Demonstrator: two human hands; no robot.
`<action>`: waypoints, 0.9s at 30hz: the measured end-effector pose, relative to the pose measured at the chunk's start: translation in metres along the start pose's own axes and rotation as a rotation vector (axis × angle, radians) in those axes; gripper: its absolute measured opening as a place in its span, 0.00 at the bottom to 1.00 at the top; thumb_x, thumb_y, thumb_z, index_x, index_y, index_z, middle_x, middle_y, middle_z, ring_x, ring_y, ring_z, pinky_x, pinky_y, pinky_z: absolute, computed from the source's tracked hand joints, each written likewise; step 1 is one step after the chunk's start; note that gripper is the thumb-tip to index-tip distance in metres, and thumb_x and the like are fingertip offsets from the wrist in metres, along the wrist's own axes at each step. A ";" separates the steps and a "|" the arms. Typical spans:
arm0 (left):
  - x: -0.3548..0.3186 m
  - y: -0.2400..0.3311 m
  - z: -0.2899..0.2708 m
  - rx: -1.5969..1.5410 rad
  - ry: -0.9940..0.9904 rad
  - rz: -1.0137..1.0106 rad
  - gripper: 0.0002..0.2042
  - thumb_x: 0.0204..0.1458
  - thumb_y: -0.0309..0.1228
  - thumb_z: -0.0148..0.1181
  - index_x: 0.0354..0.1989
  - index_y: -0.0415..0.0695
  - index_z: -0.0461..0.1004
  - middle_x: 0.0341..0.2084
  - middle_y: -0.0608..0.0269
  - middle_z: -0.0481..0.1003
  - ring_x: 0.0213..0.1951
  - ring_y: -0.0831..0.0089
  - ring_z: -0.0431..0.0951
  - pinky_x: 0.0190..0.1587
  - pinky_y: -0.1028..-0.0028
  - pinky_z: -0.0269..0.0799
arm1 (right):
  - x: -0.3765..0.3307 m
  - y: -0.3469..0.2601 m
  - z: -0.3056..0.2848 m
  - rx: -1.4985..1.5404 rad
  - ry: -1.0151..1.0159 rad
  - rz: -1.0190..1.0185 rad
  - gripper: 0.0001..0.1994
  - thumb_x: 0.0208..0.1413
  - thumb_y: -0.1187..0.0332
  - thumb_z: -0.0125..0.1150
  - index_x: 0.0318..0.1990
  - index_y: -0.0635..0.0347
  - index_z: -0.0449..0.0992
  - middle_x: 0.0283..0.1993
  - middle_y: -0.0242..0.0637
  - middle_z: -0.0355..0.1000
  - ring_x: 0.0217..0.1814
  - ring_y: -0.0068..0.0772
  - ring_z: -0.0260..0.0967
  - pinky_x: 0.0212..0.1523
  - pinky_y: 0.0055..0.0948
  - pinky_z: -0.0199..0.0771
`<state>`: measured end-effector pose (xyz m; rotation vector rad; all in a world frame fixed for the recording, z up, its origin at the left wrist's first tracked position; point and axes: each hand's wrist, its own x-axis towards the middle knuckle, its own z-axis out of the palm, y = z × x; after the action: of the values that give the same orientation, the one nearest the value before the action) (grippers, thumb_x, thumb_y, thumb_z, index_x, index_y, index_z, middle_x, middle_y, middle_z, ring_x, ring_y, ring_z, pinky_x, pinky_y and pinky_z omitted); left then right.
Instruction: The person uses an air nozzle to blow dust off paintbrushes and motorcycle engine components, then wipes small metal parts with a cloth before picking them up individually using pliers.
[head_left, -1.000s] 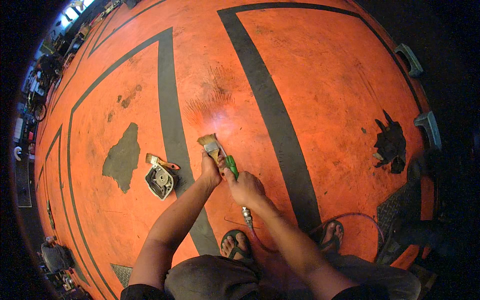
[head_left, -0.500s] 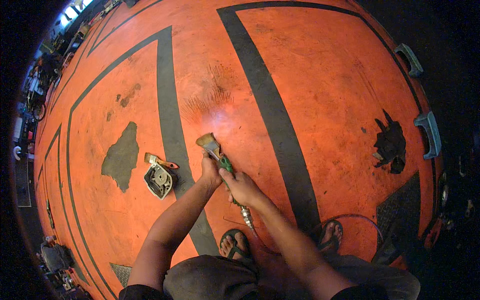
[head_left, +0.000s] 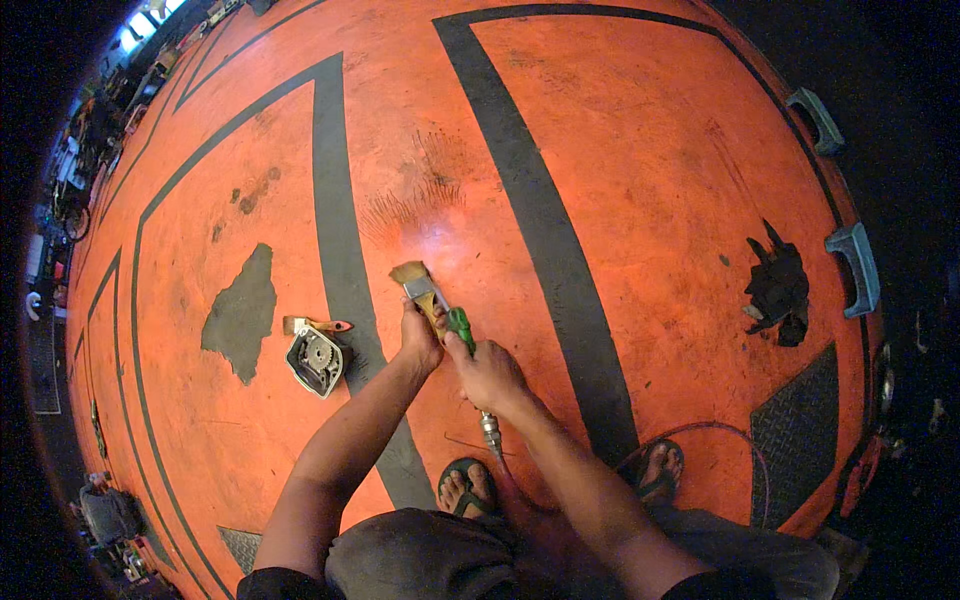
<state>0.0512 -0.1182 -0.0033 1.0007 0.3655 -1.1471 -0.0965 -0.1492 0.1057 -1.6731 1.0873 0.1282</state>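
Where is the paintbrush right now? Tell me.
In the head view, the paintbrush is near centre, its handle in the left hand, bristles over the orange floor, beside the green air tool.

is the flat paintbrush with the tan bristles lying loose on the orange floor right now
No, the left hand holds the flat tan-bristled paintbrush by its handle, above the orange floor.

Orange painted floor (head_left: 640,180) with black stripes (head_left: 540,220), bare grey patch (head_left: 240,312), metal gear part (head_left: 318,360) beside it, black rag (head_left: 778,285) at right.
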 end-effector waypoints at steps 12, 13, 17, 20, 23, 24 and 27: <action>-0.001 0.006 -0.003 0.017 0.014 -0.004 0.28 0.66 0.59 0.27 0.35 0.49 0.68 0.17 0.68 0.65 0.18 0.75 0.62 0.23 0.75 0.62 | -0.007 -0.008 -0.013 0.190 -0.161 0.053 0.37 0.64 0.39 0.37 0.19 0.64 0.73 0.17 0.44 0.72 0.24 0.44 0.76 0.34 0.44 0.73; 0.000 0.008 -0.005 0.019 0.016 0.002 0.28 0.66 0.59 0.27 0.35 0.49 0.68 0.17 0.68 0.65 0.18 0.75 0.62 0.23 0.75 0.62 | -0.005 -0.004 -0.011 0.073 -0.038 0.052 0.37 0.64 0.39 0.37 0.19 0.64 0.74 0.17 0.44 0.72 0.24 0.44 0.76 0.35 0.45 0.73; -0.031 -0.008 0.042 0.636 0.087 0.304 0.17 0.65 0.44 0.51 0.40 0.42 0.76 0.17 0.71 0.64 0.17 0.80 0.65 0.18 0.76 0.60 | -0.011 0.015 -0.017 -0.092 0.098 0.038 0.37 0.65 0.39 0.37 0.19 0.63 0.75 0.17 0.45 0.72 0.26 0.45 0.77 0.37 0.45 0.74; -0.007 -0.009 0.010 1.133 0.275 0.714 0.14 0.60 0.34 0.56 0.47 0.38 0.78 0.18 0.49 0.76 0.21 0.70 0.75 0.26 0.65 0.71 | -0.020 -0.003 -0.010 -0.070 -0.040 0.012 0.37 0.64 0.39 0.38 0.21 0.66 0.76 0.20 0.49 0.74 0.32 0.53 0.77 0.41 0.48 0.74; -0.013 -0.007 0.012 1.251 0.232 0.583 0.15 0.57 0.30 0.56 0.51 0.40 0.77 0.24 0.40 0.78 0.26 0.62 0.81 0.32 0.61 0.73 | -0.024 -0.013 -0.018 -0.146 0.075 0.071 0.36 0.64 0.40 0.38 0.29 0.70 0.79 0.33 0.61 0.76 0.43 0.63 0.75 0.47 0.54 0.71; -0.012 -0.006 0.009 1.253 0.233 0.579 0.15 0.57 0.30 0.56 0.51 0.40 0.77 0.24 0.40 0.78 0.26 0.62 0.81 0.32 0.61 0.73 | -0.024 -0.016 -0.020 -0.144 0.072 0.074 0.36 0.64 0.40 0.38 0.29 0.70 0.79 0.33 0.61 0.76 0.43 0.63 0.75 0.47 0.54 0.71; -0.013 -0.006 0.009 1.378 0.176 0.725 0.17 0.55 0.32 0.58 0.52 0.41 0.76 0.25 0.38 0.77 0.28 0.53 0.81 0.31 0.60 0.72 | -0.019 -0.019 -0.019 -0.173 0.032 0.065 0.37 0.64 0.40 0.38 0.33 0.72 0.79 0.36 0.63 0.76 0.45 0.63 0.74 0.49 0.55 0.71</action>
<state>0.0388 -0.1181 0.0076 2.1830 -0.7548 -0.5134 -0.1022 -0.1536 0.1374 -1.7994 1.1827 0.2445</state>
